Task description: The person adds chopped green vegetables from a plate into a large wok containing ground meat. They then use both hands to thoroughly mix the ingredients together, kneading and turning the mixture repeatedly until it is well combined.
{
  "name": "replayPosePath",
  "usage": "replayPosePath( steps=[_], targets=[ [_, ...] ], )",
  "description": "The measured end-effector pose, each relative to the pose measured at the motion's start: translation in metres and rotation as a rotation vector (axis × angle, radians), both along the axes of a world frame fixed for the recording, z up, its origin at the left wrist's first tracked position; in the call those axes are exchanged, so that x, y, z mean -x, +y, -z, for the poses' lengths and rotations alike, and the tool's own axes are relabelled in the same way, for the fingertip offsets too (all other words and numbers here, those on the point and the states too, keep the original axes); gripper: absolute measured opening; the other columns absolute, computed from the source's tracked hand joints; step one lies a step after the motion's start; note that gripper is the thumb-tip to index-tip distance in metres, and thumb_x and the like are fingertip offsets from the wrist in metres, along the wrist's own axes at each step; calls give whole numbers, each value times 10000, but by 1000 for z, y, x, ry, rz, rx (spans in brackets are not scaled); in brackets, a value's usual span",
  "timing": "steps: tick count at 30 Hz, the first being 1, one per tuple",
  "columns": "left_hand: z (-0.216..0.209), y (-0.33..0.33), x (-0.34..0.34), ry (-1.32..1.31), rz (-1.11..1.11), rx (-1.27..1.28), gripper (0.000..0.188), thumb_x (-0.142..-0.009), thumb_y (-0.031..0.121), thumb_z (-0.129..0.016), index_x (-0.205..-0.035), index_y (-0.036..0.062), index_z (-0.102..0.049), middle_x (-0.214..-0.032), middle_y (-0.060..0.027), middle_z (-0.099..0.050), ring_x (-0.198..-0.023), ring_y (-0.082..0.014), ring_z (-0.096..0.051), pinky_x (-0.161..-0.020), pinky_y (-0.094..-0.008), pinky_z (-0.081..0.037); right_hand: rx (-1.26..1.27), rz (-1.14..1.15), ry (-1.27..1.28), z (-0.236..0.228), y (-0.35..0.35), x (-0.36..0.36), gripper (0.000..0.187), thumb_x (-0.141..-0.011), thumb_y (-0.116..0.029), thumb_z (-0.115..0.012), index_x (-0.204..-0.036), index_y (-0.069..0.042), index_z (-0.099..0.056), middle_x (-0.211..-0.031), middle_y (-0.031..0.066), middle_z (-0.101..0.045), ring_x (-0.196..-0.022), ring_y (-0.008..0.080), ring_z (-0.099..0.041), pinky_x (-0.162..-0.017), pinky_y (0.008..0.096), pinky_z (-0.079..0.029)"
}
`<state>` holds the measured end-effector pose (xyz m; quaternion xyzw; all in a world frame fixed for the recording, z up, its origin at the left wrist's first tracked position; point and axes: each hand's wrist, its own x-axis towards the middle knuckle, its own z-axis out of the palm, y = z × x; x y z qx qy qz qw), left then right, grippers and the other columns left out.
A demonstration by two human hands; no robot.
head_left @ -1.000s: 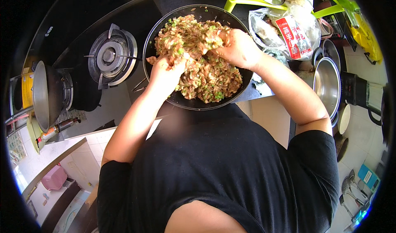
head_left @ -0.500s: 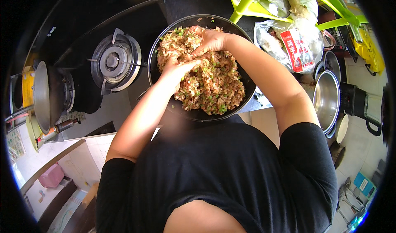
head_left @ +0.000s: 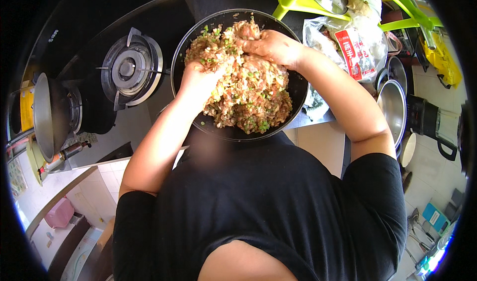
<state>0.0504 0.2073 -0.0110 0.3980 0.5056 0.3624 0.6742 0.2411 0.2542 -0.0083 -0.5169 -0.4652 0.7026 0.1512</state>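
Observation:
A wide black pan (head_left: pixel 298 89) holds a large heap of minced meat mixture (head_left: pixel 251 99) flecked with chopped green pieces. My left hand (head_left: pixel 198 82) is pushed into the heap's left side, its fingers curled into the mince and mostly buried. On the upper right of the heap, my right hand (head_left: pixel 272 47) grips the mixture, with a lump of it bulging up beside the bent fingers. Mince clings to the skin of both hands. The fingertips are hidden in the mixture.
Left of the pan is a gas burner (head_left: pixel 128 70); a wok (head_left: pixel 44 117) stands farther left. A clear plastic bag with a red label (head_left: pixel 349 55) lies at the right, below a lime-green rack (head_left: pixel 318 8). Farther right are a steel pot (head_left: pixel 392 109) and a glass jug (head_left: pixel 447 129).
My hands have moved apart: the left went left and deeper into the mince, the right moved right and bunched up a lump. The whole view shifted slightly.

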Motion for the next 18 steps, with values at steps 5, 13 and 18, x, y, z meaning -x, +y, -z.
replayPosePath(
  steps=[5,13,18],
  targets=[
    [6,-14,12,200,-13,-88,277,-838,97,-518,-1098,2,-517,-1066,-79,-566,-962,-146,-536,-819,-285,-430,-231,175,-16,-25,-31,-14,437,-843,-289,-539,-1193,-42,-452,-921,63,-594,-819,121,-539,-748,252,-434],
    [32,-1,5,-150,-57,193,511,-756,83,-631,-1207,27,-398,-1156,-114,-495,-1056,-194,-482,-876,-329,-417,67,169,153,54,-34,-42,583,-679,-147,-724,-1161,30,-447,-1053,115,-586,-926,197,-575,-855,298,-435],
    [62,23,-1,-252,36,531,464,-703,138,-693,-1115,29,-509,-1061,-131,-563,-984,-210,-538,-815,-331,-456,384,225,428,59,-21,-11,446,-674,-224,-719,-1046,-24,-574,-1041,98,-598,-958,207,-561,-840,378,-447]
  ],
)
